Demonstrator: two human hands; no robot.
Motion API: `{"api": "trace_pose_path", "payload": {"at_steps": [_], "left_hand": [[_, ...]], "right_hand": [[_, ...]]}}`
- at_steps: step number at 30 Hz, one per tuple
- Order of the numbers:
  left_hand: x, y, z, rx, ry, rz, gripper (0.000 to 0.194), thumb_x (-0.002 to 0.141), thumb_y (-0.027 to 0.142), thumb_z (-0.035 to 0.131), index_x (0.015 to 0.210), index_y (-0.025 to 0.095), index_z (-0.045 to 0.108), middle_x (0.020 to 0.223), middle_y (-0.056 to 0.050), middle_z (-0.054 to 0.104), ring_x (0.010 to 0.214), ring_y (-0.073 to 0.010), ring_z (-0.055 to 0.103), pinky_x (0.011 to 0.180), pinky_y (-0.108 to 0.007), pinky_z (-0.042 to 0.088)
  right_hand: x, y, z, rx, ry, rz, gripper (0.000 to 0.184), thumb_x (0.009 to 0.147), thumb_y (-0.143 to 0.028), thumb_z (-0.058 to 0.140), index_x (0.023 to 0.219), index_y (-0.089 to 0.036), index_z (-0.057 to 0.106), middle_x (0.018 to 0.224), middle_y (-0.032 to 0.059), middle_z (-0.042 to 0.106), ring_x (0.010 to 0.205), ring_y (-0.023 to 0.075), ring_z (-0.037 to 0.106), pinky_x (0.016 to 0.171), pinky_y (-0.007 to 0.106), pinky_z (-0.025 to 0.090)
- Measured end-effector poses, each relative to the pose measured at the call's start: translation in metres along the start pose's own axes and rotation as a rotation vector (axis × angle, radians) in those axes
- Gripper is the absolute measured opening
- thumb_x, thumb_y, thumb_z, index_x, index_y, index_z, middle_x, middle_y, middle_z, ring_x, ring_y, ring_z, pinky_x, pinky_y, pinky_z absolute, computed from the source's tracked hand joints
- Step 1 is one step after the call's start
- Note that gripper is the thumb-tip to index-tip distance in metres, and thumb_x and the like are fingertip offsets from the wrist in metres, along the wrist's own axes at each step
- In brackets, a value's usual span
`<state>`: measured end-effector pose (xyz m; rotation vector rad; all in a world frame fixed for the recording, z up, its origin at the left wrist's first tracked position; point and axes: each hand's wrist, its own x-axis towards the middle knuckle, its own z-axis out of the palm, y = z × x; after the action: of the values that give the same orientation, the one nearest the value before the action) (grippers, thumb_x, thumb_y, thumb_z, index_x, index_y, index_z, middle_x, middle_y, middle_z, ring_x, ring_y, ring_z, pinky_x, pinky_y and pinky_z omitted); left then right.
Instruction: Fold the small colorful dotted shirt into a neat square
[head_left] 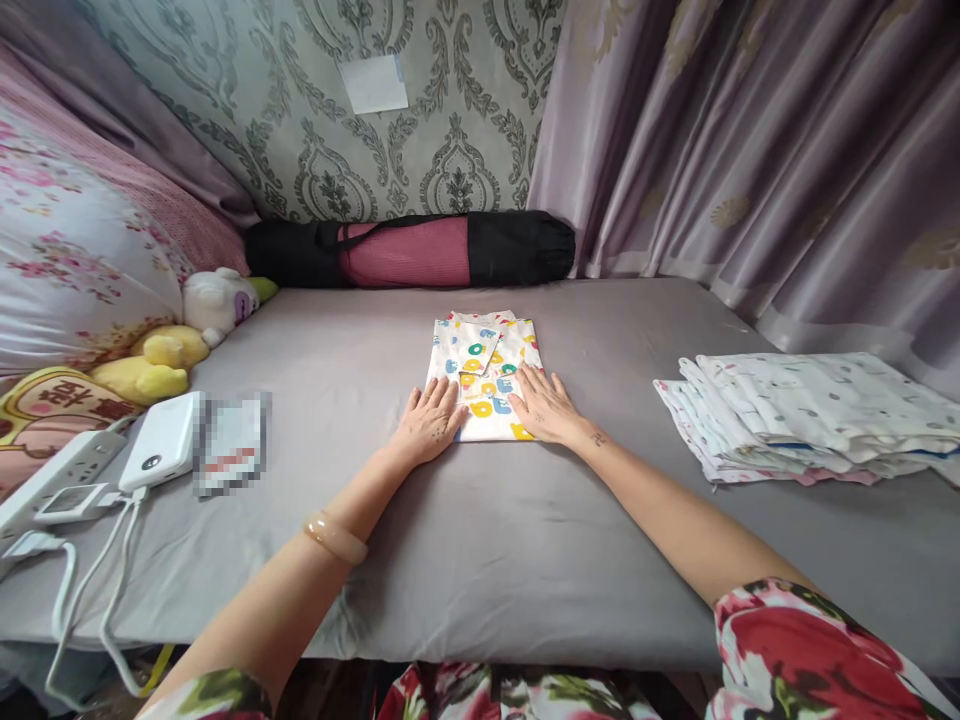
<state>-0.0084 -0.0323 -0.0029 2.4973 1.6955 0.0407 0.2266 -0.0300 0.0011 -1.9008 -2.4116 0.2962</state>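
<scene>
A small folded garment (pixel 487 360), white with coloured ring prints, lies flat in the middle of a grey bed sheet (pixel 480 520). My left hand (pixel 431 420) rests palm down on its near left corner, fingers stretched out. My right hand (pixel 544 405) lies flat on its near right part, fingers spread. Neither hand holds anything. A pale bangle (pixel 335 537) sits on my left wrist.
A stack of folded white printed cloths (pixel 810 415) lies at the right. A black and pink rolled bag (pixel 409 250) lies against the wall. At the left are plush toys (pixel 187 335), a white power bank (pixel 161 440), a power strip (pixel 52 475) and cables. Curtains hang at the right.
</scene>
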Motion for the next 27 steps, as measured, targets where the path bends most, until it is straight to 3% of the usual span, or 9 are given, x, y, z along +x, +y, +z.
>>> {"api": "trace_pose_path", "payload": {"at_steps": [4, 7, 10, 13, 17, 22, 24, 27], "left_hand": [[-0.008, 0.008, -0.005, 0.011, 0.033, 0.012, 0.061, 0.102, 0.048, 0.021, 0.152, 0.015, 0.031, 0.161, -0.014, 0.025, 0.15, -0.0295, 0.016, 0.119, -0.056, 0.018], [-0.022, 0.019, -0.004, 0.038, 0.081, 0.103, 0.061, 0.102, 0.045, 0.022, 0.154, 0.014, 0.026, 0.162, -0.013, 0.02, 0.151, -0.0268, 0.012, 0.122, -0.052, 0.011], [-0.032, 0.026, -0.001, 0.013, 0.002, 0.156, 0.061, 0.102, 0.044, 0.021, 0.154, 0.013, 0.026, 0.163, -0.011, 0.019, 0.151, -0.0266, 0.011, 0.122, -0.051, 0.011], [-0.034, 0.026, 0.004, -0.033, -0.065, 0.152, 0.061, 0.102, 0.045, 0.021, 0.155, 0.014, 0.025, 0.163, -0.011, 0.017, 0.151, -0.0277, 0.01, 0.122, -0.053, 0.012], [-0.03, 0.021, 0.008, -0.084, -0.055, 0.164, 0.064, 0.101, 0.052, 0.026, 0.154, 0.017, 0.026, 0.163, -0.012, 0.019, 0.151, -0.0295, 0.01, 0.121, -0.056, 0.011], [-0.031, 0.016, 0.008, -0.116, 0.122, 0.217, 0.057, 0.097, 0.055, 0.042, 0.143, 0.021, 0.044, 0.157, -0.015, 0.033, 0.145, -0.0337, 0.028, 0.115, -0.056, 0.028], [-0.032, 0.015, 0.004, -0.086, 0.209, 0.266, 0.044, 0.097, 0.05, 0.047, 0.127, 0.02, 0.056, 0.143, -0.015, 0.048, 0.134, -0.0321, 0.042, 0.108, -0.051, 0.038], [-0.033, 0.014, -0.003, -0.002, 0.238, 0.385, 0.031, 0.1, 0.04, 0.043, 0.104, 0.017, 0.063, 0.114, -0.012, 0.063, 0.109, -0.0255, 0.056, 0.095, -0.041, 0.047]], "right_hand": [[-0.013, -0.009, -0.009, -0.018, 0.008, -0.038, 0.063, 0.103, -0.041, 0.02, 0.156, -0.008, 0.021, 0.163, 0.0132, 0.01, 0.15, 0.0257, 0.01, 0.12, 0.053, 0.009], [-0.034, -0.024, -0.011, -0.021, 0.036, -0.209, 0.058, 0.104, -0.039, 0.02, 0.156, -0.014, 0.023, 0.163, 0.0104, 0.008, 0.15, 0.0248, 0.006, 0.121, 0.052, 0.007], [-0.05, -0.037, -0.008, 0.001, -0.045, -0.343, 0.057, 0.105, -0.041, 0.02, 0.156, -0.019, 0.025, 0.163, 0.0077, 0.01, 0.15, 0.0259, 0.005, 0.121, 0.054, 0.007], [-0.055, -0.041, -0.003, 0.007, -0.101, -0.362, 0.056, 0.105, -0.042, 0.022, 0.156, -0.02, 0.025, 0.163, 0.0084, 0.011, 0.15, 0.0273, 0.004, 0.12, 0.057, 0.005], [-0.053, -0.039, 0.0, 0.016, -0.097, -0.37, 0.057, 0.105, -0.043, 0.023, 0.157, -0.019, 0.024, 0.163, 0.0087, 0.011, 0.15, 0.0283, 0.003, 0.119, 0.059, 0.003], [-0.051, -0.037, -0.002, 0.076, -0.109, -0.354, 0.057, 0.104, -0.042, 0.025, 0.157, -0.018, 0.023, 0.163, 0.0077, 0.014, 0.15, 0.0263, 0.003, 0.12, 0.057, 0.002], [-0.051, -0.036, -0.004, 0.128, -0.108, -0.331, 0.059, 0.103, -0.04, 0.029, 0.157, -0.016, 0.021, 0.162, 0.0084, 0.017, 0.15, 0.0235, 0.006, 0.121, 0.054, 0.004], [-0.051, -0.034, -0.007, 0.17, -0.081, -0.303, 0.06, 0.101, -0.035, 0.037, 0.156, -0.013, 0.024, 0.161, 0.0114, 0.022, 0.149, 0.0212, 0.014, 0.122, 0.05, 0.008]]}}
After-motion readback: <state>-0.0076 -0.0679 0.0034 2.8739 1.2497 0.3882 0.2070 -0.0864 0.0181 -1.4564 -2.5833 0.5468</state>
